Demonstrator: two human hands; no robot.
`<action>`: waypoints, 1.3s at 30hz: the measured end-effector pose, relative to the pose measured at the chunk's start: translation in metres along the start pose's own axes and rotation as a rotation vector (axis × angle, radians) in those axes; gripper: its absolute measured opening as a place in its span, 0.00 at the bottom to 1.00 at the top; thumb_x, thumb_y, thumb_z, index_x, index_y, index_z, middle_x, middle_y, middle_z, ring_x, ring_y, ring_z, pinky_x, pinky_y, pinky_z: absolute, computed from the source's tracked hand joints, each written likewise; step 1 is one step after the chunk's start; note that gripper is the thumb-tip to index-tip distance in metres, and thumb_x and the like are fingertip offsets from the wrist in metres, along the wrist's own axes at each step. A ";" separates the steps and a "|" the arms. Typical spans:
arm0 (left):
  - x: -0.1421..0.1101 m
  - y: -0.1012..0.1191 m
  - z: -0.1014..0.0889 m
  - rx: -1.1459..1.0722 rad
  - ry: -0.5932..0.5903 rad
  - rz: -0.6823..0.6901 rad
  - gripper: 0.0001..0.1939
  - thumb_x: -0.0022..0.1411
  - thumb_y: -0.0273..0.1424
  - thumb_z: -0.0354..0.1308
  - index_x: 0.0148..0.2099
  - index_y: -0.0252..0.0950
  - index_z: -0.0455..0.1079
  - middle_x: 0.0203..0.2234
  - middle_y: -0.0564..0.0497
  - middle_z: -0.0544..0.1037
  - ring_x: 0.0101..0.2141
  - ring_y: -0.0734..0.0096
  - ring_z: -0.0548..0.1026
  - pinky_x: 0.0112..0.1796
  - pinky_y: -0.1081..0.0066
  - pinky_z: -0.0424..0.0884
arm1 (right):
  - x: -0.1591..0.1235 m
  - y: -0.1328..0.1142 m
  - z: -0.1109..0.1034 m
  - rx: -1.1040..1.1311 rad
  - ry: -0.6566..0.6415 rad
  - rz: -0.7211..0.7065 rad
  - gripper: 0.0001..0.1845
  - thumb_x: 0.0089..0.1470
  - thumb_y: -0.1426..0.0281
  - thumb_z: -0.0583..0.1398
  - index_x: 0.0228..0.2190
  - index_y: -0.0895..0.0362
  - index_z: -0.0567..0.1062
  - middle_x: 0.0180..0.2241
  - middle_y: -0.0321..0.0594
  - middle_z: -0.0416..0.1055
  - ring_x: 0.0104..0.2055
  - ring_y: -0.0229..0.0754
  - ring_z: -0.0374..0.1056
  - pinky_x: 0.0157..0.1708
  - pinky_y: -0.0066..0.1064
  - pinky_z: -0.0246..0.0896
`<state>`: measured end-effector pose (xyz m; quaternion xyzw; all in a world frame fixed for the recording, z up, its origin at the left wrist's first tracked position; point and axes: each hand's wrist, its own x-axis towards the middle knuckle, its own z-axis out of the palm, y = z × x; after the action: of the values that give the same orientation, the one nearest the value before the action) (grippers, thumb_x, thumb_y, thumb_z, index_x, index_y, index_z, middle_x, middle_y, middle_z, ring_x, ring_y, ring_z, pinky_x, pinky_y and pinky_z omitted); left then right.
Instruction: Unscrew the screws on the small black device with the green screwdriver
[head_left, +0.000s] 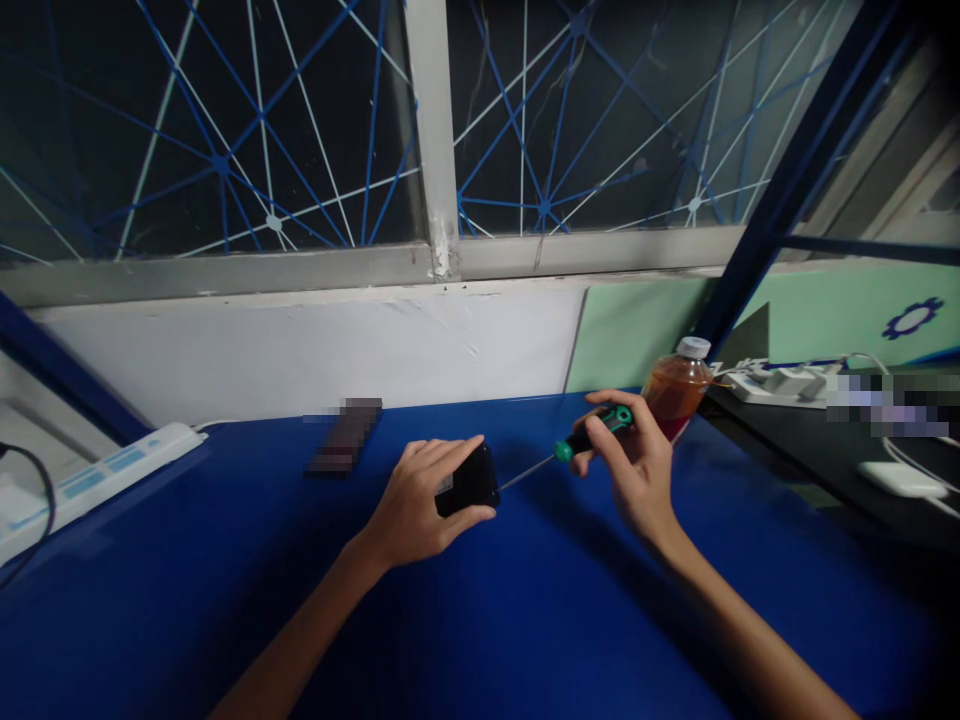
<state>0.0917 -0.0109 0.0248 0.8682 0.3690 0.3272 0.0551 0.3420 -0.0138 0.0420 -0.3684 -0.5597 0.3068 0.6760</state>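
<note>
My left hand point(420, 505) is closed round a small black device point(471, 481), holding it just above the blue table point(525, 600). My right hand point(634, 465) pinches the green and black handle of a thin screwdriver point(592, 432). Its metal shaft runs down and left, and the tip meets the right edge of the black device. Both forearms reach in from the bottom of the view.
A bottle of amber liquid with a white cap point(677, 385) stands just behind my right hand. A dark flat object point(343, 437) lies at the back of the table. A white power strip point(90, 485) lies far left. Another strip with plugs point(780, 383) sits right.
</note>
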 end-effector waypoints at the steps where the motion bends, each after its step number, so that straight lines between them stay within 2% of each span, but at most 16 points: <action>1: 0.000 0.000 0.000 0.000 0.002 -0.003 0.34 0.58 0.43 0.63 0.64 0.42 0.59 0.50 0.42 0.76 0.49 0.48 0.73 0.49 0.45 0.64 | 0.000 0.000 0.000 0.040 -0.031 0.000 0.12 0.57 0.65 0.61 0.42 0.53 0.68 0.27 0.34 0.71 0.17 0.34 0.66 0.18 0.30 0.66; 4: 0.001 -0.001 0.001 -0.001 0.009 -0.006 0.35 0.58 0.43 0.63 0.64 0.42 0.60 0.51 0.41 0.76 0.49 0.47 0.73 0.49 0.45 0.64 | 0.001 0.000 -0.001 0.101 -0.061 -0.004 0.12 0.56 0.66 0.61 0.43 0.54 0.68 0.32 0.37 0.73 0.17 0.34 0.67 0.19 0.31 0.66; 10: 0.001 0.000 0.002 -0.005 0.006 -0.003 0.34 0.58 0.44 0.63 0.64 0.42 0.59 0.50 0.42 0.76 0.49 0.48 0.73 0.48 0.46 0.65 | 0.000 0.001 -0.002 -0.086 0.059 -0.003 0.14 0.50 0.67 0.67 0.39 0.54 0.72 0.19 0.29 0.66 0.13 0.34 0.63 0.11 0.27 0.59; 12: 0.001 0.000 0.002 -0.002 0.006 -0.003 0.34 0.58 0.44 0.62 0.64 0.42 0.60 0.50 0.42 0.76 0.49 0.48 0.73 0.48 0.47 0.65 | -0.001 0.001 -0.002 -0.076 0.044 0.001 0.12 0.53 0.66 0.65 0.38 0.54 0.71 0.18 0.28 0.65 0.13 0.35 0.63 0.12 0.27 0.60; 15: 0.000 -0.001 0.002 0.005 0.006 -0.006 0.33 0.58 0.44 0.63 0.63 0.40 0.61 0.50 0.41 0.76 0.48 0.48 0.73 0.48 0.47 0.65 | 0.000 0.001 -0.002 0.052 -0.049 -0.020 0.11 0.58 0.65 0.60 0.42 0.54 0.69 0.25 0.33 0.71 0.17 0.36 0.67 0.18 0.31 0.64; 17: 0.000 -0.002 0.002 0.011 0.004 -0.008 0.33 0.58 0.44 0.63 0.63 0.39 0.61 0.50 0.41 0.76 0.49 0.49 0.73 0.48 0.47 0.65 | 0.001 0.001 -0.002 0.104 -0.080 -0.030 0.12 0.57 0.66 0.60 0.43 0.54 0.68 0.30 0.37 0.73 0.18 0.36 0.68 0.19 0.31 0.65; 25: 0.000 -0.003 0.003 0.021 0.020 0.004 0.33 0.58 0.44 0.63 0.62 0.38 0.61 0.50 0.41 0.76 0.48 0.48 0.73 0.48 0.47 0.65 | -0.002 0.000 0.000 -0.064 0.048 -0.009 0.14 0.52 0.68 0.66 0.40 0.53 0.71 0.23 0.30 0.66 0.14 0.34 0.64 0.12 0.28 0.59; 30: 0.000 -0.004 0.003 0.025 0.036 0.015 0.33 0.58 0.44 0.63 0.62 0.39 0.62 0.50 0.41 0.76 0.48 0.48 0.73 0.48 0.47 0.65 | -0.002 -0.001 0.000 0.089 -0.075 0.001 0.15 0.56 0.66 0.61 0.44 0.51 0.66 0.30 0.35 0.71 0.17 0.35 0.67 0.18 0.32 0.67; 32: 0.000 -0.005 0.004 0.027 0.034 0.013 0.33 0.58 0.44 0.63 0.62 0.38 0.62 0.50 0.41 0.76 0.49 0.49 0.73 0.48 0.47 0.65 | -0.001 -0.002 0.001 0.122 -0.096 0.004 0.15 0.56 0.67 0.62 0.44 0.51 0.65 0.31 0.36 0.71 0.18 0.36 0.67 0.18 0.32 0.67; 39: 0.000 -0.003 0.003 0.018 0.024 0.004 0.33 0.58 0.44 0.63 0.63 0.38 0.61 0.51 0.41 0.76 0.49 0.49 0.73 0.48 0.47 0.65 | -0.003 0.002 -0.001 -0.071 0.037 -0.001 0.16 0.51 0.68 0.67 0.41 0.52 0.69 0.22 0.30 0.65 0.14 0.35 0.65 0.12 0.28 0.61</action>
<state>0.0916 -0.0078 0.0216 0.8654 0.3706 0.3345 0.0423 0.3421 -0.0151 0.0391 -0.3976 -0.5578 0.2797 0.6727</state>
